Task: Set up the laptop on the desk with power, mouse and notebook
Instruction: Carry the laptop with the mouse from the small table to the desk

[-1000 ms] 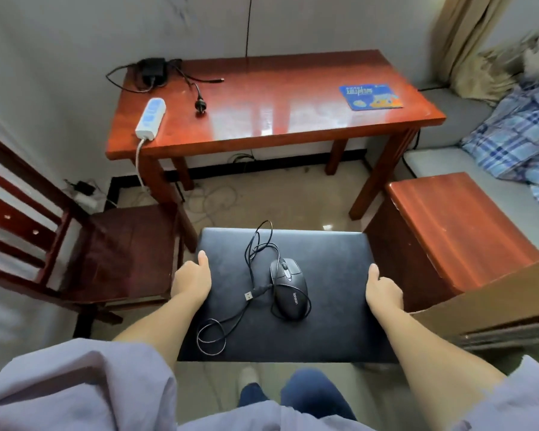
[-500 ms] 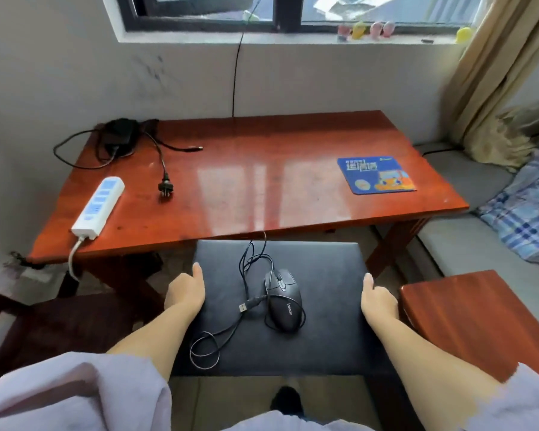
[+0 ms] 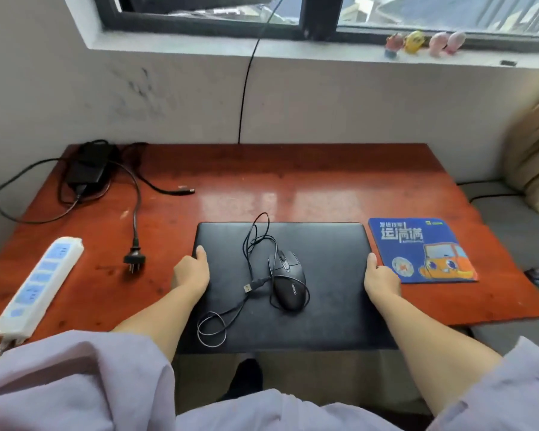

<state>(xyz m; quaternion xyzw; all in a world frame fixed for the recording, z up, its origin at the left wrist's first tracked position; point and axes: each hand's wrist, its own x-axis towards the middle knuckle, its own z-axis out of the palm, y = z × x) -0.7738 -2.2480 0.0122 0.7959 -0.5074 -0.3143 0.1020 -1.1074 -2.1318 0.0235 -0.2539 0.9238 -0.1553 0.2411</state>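
I hold a closed black laptop (image 3: 330,275) flat over the front edge of the red-brown desk (image 3: 293,188). My left hand (image 3: 192,270) grips its left edge and my right hand (image 3: 380,279) grips its right edge. A black wired mouse (image 3: 288,283) rides on the lid, its cable (image 3: 249,253) looped loosely with the USB plug free. The black power adapter (image 3: 87,171) lies at the desk's back left, its wall plug (image 3: 134,262) lying loose. A white power strip (image 3: 38,286) sits at the left edge. A blue mouse pad (image 3: 420,248) lies right of the laptop.
A wall and window sill with small toy figures (image 3: 423,42) stand behind the desk. A thin black cable (image 3: 246,88) hangs down the wall. A curtain (image 3: 532,150) and a grey seat (image 3: 507,225) lie to the right.
I have carried the laptop with the mouse forward from in front of the desk until its far half is over the desktop. The view has risen toward the window.
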